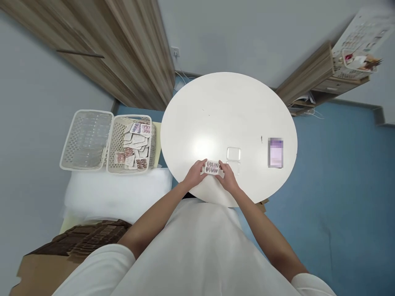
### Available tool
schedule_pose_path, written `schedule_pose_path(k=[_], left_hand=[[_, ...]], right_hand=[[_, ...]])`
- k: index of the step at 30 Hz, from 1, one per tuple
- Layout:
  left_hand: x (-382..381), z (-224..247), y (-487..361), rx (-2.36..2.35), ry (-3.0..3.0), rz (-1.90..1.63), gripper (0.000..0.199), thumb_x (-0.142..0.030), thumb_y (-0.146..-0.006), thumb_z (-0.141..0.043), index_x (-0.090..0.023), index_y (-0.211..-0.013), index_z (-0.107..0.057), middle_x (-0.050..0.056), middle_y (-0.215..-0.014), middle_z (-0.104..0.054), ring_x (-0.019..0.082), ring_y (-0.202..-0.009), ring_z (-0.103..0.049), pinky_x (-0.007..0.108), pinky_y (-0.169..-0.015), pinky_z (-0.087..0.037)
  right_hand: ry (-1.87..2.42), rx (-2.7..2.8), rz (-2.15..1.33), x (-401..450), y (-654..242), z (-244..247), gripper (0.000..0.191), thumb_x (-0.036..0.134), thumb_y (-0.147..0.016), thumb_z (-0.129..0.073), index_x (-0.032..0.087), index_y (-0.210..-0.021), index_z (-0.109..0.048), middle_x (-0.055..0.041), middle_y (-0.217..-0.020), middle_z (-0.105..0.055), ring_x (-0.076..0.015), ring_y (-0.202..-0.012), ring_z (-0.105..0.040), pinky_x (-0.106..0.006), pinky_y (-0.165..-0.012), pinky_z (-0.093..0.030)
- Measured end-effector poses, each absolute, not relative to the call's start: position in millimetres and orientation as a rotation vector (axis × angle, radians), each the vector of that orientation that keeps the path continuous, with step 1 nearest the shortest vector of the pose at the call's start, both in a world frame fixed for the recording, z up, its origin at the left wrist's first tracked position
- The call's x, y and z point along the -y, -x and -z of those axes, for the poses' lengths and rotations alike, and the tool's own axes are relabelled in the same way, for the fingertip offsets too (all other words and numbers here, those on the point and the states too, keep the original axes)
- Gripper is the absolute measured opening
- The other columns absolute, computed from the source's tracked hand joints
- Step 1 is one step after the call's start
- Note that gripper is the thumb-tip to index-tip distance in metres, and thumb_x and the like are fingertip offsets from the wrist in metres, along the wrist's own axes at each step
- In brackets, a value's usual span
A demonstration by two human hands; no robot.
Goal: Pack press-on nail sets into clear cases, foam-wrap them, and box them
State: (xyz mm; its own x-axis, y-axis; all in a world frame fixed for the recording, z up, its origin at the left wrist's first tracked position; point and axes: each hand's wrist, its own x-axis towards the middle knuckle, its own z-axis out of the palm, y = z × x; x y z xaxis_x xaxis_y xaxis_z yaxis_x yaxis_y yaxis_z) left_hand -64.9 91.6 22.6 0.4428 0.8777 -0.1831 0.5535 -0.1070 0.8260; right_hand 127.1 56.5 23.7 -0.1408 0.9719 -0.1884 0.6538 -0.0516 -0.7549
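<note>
A small white card of press-on nails (212, 167), with two rows of purplish-pink nails, is held level over the near part of the white table. My left hand (195, 173) pinches its left edge, thumb below and fingers above. Closed on the right edge of the same card is my right hand (227, 176). Just beyond the right hand lies a clear plastic case (233, 153), opened flat with its two halves one behind the other; the hand sits close to its nearer half.
A purple-and-pink, pixelated rectangle (275, 152) lies on the right of the round white table (222, 94), near a small dark mark. At left stand an open white basket (115, 139) of nail cards and another basket (86, 139) of clear cases. A cardboard box (46, 271) is lower left.
</note>
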Motion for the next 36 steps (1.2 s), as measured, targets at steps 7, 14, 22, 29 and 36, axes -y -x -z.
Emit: schedule_pose_path(k=[7,14,22,29,36], left_hand=[[-87,-24,-12,-1.229,-1.986,-0.255,0.060,-0.027,-0.069,-0.063,-0.025,-0.124,-0.038,0.006,-0.103,-0.048,0.020,-0.088,-0.052,0.034,-0.072,-0.047],[-92,-17,-42,-1.359,-2.033,-0.076,0.060,-0.027,-0.067,-0.066,-0.025,-0.121,-0.040,0.006,-0.103,-0.047,0.022,-0.091,-0.052,0.033,-0.071,-0.046],[-89,-7,-44,-1.397,-1.929,-0.087,0.062,-0.022,-0.069,-0.063,-0.024,-0.124,-0.036,0.005,-0.107,-0.047,0.018,-0.086,-0.054,0.030,-0.068,-0.047],[-87,-4,-46,-1.362,-1.950,-0.071,0.064,-0.021,-0.071,-0.060,-0.024,-0.128,-0.032,0.005,-0.106,-0.048,0.018,-0.088,-0.054,0.031,-0.072,-0.046],[-79,-5,-49,-1.412,-1.799,-0.177,0.074,-0.025,-0.069,-0.063,-0.019,-0.133,-0.026,0.009,-0.109,-0.046,0.020,-0.091,-0.051,0.033,-0.077,-0.045]], right_hand=[[1.780,1.904,-0.939,-41,-217,-17,0.063,0.033,-0.071,-0.060,0.030,-0.128,-0.035,-0.0078,-0.115,-0.043,-0.0275,-0.110,-0.039,-0.048,-0.088,-0.039],[1.761,2.021,-0.995,-58,-244,2,0.062,0.033,-0.070,-0.061,0.027,-0.127,-0.037,-0.0086,-0.113,-0.046,-0.0282,-0.103,-0.044,-0.045,-0.084,-0.040],[1.778,2.041,-1.000,-64,-241,9,0.063,0.029,-0.068,-0.062,0.024,-0.127,-0.038,-0.0099,-0.112,-0.049,-0.0286,-0.098,-0.048,-0.044,-0.082,-0.038],[1.795,2.019,-1.017,-62,-242,8,0.064,0.028,-0.068,-0.061,0.024,-0.127,-0.037,-0.0090,-0.114,-0.048,-0.0276,-0.101,-0.048,-0.044,-0.084,-0.038],[1.814,1.880,-1.103,-59,-240,1,0.069,0.027,-0.067,-0.061,0.026,-0.130,-0.033,-0.0082,-0.118,-0.046,-0.0276,-0.107,-0.044,-0.046,-0.090,-0.036]])
